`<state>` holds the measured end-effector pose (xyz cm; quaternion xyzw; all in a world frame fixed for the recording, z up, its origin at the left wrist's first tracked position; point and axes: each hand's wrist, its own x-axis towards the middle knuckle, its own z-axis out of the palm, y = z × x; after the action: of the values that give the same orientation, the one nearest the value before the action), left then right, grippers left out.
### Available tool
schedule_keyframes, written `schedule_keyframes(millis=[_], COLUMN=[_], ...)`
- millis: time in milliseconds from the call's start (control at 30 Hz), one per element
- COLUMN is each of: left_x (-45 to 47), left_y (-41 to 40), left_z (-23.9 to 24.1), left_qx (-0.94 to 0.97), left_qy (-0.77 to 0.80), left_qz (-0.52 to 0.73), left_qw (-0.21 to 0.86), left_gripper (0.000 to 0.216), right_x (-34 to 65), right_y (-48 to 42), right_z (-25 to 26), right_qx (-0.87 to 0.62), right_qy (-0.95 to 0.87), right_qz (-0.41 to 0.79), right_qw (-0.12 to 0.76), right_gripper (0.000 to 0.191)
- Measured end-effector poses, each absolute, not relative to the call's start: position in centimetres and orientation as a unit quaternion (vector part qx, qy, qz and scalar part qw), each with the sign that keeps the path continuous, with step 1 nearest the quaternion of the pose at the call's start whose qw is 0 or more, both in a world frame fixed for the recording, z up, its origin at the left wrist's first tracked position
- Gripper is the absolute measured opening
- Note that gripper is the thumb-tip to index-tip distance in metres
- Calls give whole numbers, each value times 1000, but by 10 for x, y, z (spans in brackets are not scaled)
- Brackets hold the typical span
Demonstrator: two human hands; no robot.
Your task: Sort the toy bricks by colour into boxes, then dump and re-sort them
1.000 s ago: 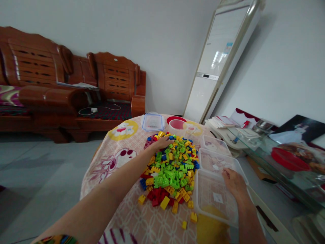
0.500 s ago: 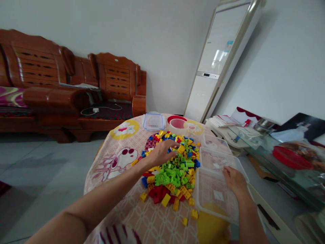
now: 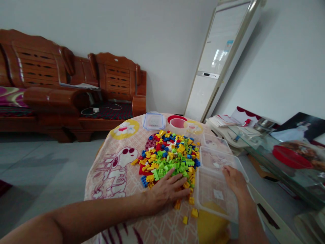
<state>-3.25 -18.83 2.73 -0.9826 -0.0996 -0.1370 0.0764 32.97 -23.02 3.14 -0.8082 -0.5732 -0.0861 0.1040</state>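
Observation:
A heap of toy building bricks (image 3: 175, 154) in yellow, green, blue and red covers the middle of the round table. My left hand (image 3: 167, 189) lies palm down over the near side of the heap, fingers spread, hiding the bricks under it. At the right stand clear plastic boxes: a near one (image 3: 212, 191), a middle one (image 3: 215, 157) and a smaller far one (image 3: 217, 142). My right hand (image 3: 235, 181) has its fingers curled at the right rim of the near box; exactly how they grip is partly hidden.
The patterned tablecloth (image 3: 111, 173) drapes over the table. A blue-edged clear lid (image 3: 153, 122) and a round tub (image 3: 177, 128) stand at the far edge. Loose yellow bricks (image 3: 194, 212) lie near the box. A glass table (image 3: 264, 149) with a red basket (image 3: 291, 157) stands at right.
My left hand has moved from above the middle of the heap toward me, down onto its near edge, and its fingers have spread. My right hand stays at the box.

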Motion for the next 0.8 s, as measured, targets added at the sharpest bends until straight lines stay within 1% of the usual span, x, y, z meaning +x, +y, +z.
schedule_keyframes(millis=[67,133,267,433,533,633,733,800], left_x=[-25,-17,-5,3,-7,-34,-70,-95], left_y=[-174,-159,-128,-89,-75,-75,-86,-96], left_z=[25,26,37,60,77,91,89,77], left_qx=[-976,-972,-963,-957,-956,-937,-898,-874], left_qy=[-111,-125,-153,-186,-200,-238,-289,-342], left_qz=[-156,-160,-163,-155,-173,-249,-332,-343], left_qw=[99,119,148,159,128,63,-4,-41], left_gripper=[55,53,61,73,77,76,71,73], right_x=[330,331,331,332,332,331,330,330], right_y=[-230,-230,-230,-230,-230,-230,-230,-230], right_z=[31,30,30,29,30,31,31,31], right_qx=[-808,-810,-803,-804,-807,-807,-807,-807], right_qy=[-573,-571,-580,-579,-576,-576,-576,-575], right_qz=[-90,-92,-93,-91,-85,-87,-85,-83], right_qw=[101,95,98,101,98,95,99,102], right_gripper=[42,41,42,42,41,42,42,42])
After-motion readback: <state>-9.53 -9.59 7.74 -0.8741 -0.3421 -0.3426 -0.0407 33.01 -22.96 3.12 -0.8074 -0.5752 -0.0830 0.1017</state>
